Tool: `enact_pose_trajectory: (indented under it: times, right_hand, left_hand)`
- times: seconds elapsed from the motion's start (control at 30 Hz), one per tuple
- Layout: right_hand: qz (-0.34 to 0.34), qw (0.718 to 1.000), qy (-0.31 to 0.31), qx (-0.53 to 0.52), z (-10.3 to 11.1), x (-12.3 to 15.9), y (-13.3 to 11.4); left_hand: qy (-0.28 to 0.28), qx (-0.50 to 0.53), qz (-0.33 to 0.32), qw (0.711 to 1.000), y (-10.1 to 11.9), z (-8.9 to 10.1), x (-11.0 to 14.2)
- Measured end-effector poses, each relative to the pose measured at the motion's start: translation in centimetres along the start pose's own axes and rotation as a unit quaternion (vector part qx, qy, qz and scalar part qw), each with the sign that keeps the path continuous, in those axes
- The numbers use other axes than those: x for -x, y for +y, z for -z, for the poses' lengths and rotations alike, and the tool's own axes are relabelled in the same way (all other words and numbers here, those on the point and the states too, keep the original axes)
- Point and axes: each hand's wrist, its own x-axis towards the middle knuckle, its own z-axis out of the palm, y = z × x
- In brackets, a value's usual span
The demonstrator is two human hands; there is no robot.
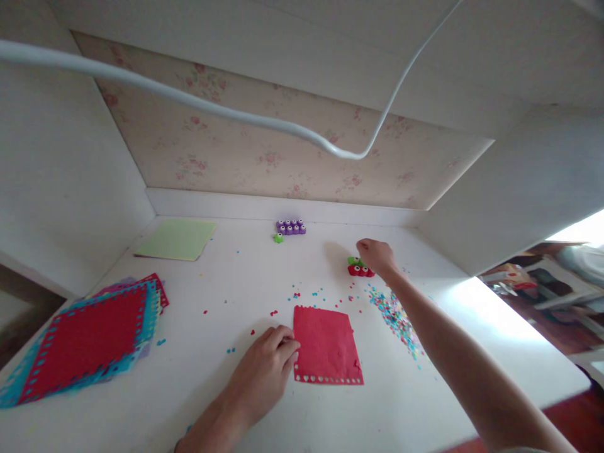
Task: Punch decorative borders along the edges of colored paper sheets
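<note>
From where I stand, the red sheet point(325, 343) lies flat on the smooth white desk point(236, 289), in front of the person. It looks like thin, matte paper, faintly creased, with a row of small cut-outs along its near edge: a star and hearts at the left, then smaller holes too fine to make out. That perforated edge faces the person; the plain body stretches away towards the wall. The sheet is close to square, so I can't pick out a clear long axis; its left side runs nearly straight away, while its right side slants.

The left hand point(271, 365) pinches the sheet's left edge between thumb and fingers. The right hand point(376, 255) is curled beside the glossy, rounded red pieces point(361, 271) with eye-like tops and the green piece point(353, 260) behind them; I can't tell whether it grips anything. Near that forearm, confetti point(395, 316) spreads in a loose, speckled heap. Off to the left sits a pile of lacy-edged sheets point(89, 340), red over blue.
</note>
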Motion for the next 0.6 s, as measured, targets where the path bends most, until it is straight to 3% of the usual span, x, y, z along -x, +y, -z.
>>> enact_pose_trajectory:
  times: [0.17,0.33,0.47,0.6]
  right_hand:
    - [0.158,0.984,-0.025,-0.074,-2.4,0.4,-9.4]
    - [0.238,0.964,-0.034,-0.11,-4.3,-0.1,-17.2]
    - [0.241,0.962,-0.048,-0.116,-4.7,-1.1,-20.0]
    - [0.236,0.96,-0.064,-0.136,-4.9,-1.3,-20.7]
  left_hand:
    - [0.013,-0.009,-0.014,1.0,-0.1,-0.2,0.1]
    - [0.014,-0.02,-0.004,1.0,-0.2,-0.6,0.1]
    - [0.026,-0.018,0.014,0.999,-0.3,-1.1,0.0]
    - [0.034,-0.03,0.011,0.999,-0.2,-1.3,-0.1]
